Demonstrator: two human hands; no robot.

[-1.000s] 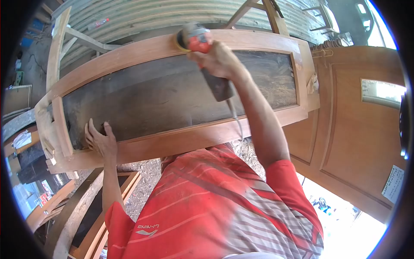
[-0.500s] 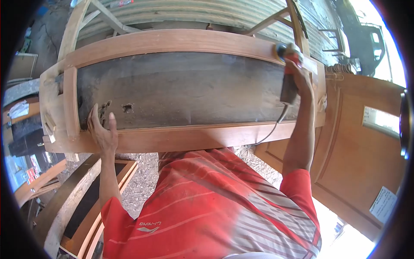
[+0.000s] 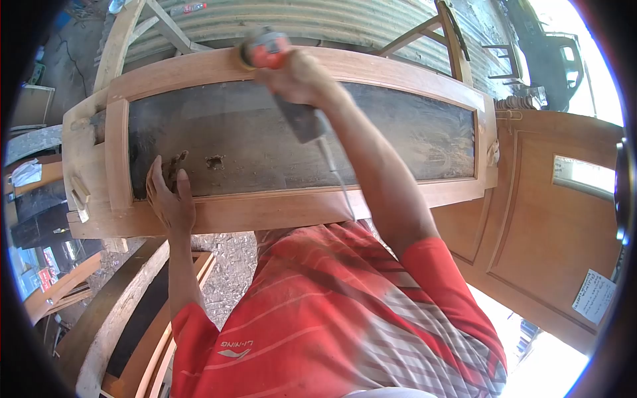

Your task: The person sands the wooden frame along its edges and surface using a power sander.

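A wooden frame [image 3: 265, 209] lies flat across the bench, with a dark board showing through its opening. My right hand [image 3: 298, 79] is wrapped round a red and dark power sander [image 3: 269, 50], somewhat blurred, whose disc meets the far rail left of its middle. From the tool a grey cord [image 3: 338, 176] runs back toward my body. My left hand [image 3: 171, 199] rests on the near rail close to the left end, thumb and fingers apart, holding nothing. Beyond its fingertips, the dark board [image 3: 298, 149] has ragged holes.
To the right leans a large panelled door [image 3: 551, 219] with a paper label [image 3: 594, 296]. Wooden trestle legs [image 3: 119, 50] stand behind the bench before corrugated sheets [image 3: 298, 20]. Curved timber and frames [image 3: 123, 318] lie at the lower left. A plastic bottle [image 3: 188, 8] is at the top.
The sander in my right hand first went right along the far rail, then back left past its earlier spot. My left hand stays on the near rail. The view has shifted slightly.
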